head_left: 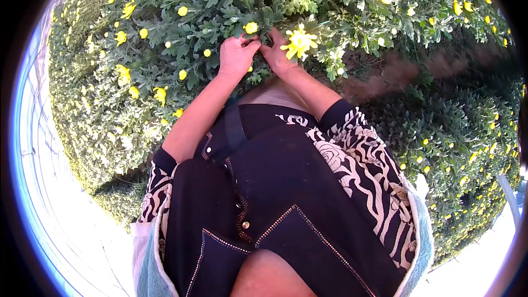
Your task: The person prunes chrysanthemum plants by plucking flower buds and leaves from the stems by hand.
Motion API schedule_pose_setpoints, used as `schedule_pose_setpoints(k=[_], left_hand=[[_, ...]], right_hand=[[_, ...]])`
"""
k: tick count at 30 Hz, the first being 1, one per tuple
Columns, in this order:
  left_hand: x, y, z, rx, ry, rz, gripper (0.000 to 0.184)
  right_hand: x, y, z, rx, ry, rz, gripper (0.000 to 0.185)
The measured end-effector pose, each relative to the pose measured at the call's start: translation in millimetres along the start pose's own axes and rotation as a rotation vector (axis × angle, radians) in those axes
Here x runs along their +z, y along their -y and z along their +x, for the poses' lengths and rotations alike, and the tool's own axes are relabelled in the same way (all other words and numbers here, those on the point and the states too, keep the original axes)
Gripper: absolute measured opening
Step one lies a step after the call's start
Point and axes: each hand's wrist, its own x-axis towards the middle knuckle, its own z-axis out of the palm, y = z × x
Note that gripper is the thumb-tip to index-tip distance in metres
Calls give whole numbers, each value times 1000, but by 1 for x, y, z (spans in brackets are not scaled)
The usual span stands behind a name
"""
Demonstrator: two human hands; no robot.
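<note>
- Foliage (220, 14) with yellow blooms fills the upper half, from 9 o'clock round through 12 to 2.
- Left hand (237, 55) reaches into the leaves just before 12 o'clock, fingers bent and thumb near them; I cannot tell whether they pinch a stem.
- Small yellow bloom (251, 27) sits at about 12 o'clock, just beside the left fingertips.
- Right hand (278, 58) is just past 12 o'clock, close beside the left one, its fingertips partly lost among the leaves; whether they are closed on anything I cannot tell.
- Large yellow bloom (298, 42), petals spread, stands toward 1 o'clock, overlapping the right hand in view.
- Brown soil (379, 80) shows in shade at 2 o'clock, with another planted row (462, 154) from 3 to 4.
- Dark jacket (291, 181) with studded edges spans 6 o'clock; black-and-cream patterned sleeves (368, 165) lie toward 4 and 8.
- Pale blue fabric (422, 231) edges the clothing near 4 o'clock.
- Bright, whitish ground (71, 231) glares at 8 o'clock.
</note>
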Motion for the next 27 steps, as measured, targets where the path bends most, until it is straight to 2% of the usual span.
schedule_pose_setpoints(k=[5,8,11,12,14,15,17,19,21,27], left_hand=[[1,3,-1,-41,-22,49,26],[3,6,-3,8,-44,14,27],[7,11,-4,19,-91,-77,23],[8,12,-4,-5,-118,-119,19],[7,7,-9,-27,-61,-140,18],[6,6,-10,-51,-3,-161,16],[7,3,-10,-49,-35,-166,14],[8,7,-11,-52,-63,-170,12],[5,13,-8,-77,-6,-208,8],[25,23,-17,-6,13,-296,3]], right_hand=[[-30,13,-14,-118,-121,-222,27],[-30,8,-17,38,28,-176,22],[3,-36,-19,40,-18,-179,23],[-9,-26,-14,137,181,-373,27],[26,-78,-20,70,136,-337,30],[27,-82,-19,36,114,-319,31],[30,-89,-17,10,103,-310,32],[27,-104,-19,107,174,-327,31],[20,-119,-25,188,240,-338,30],[-3,-151,-57,350,372,-316,29]])
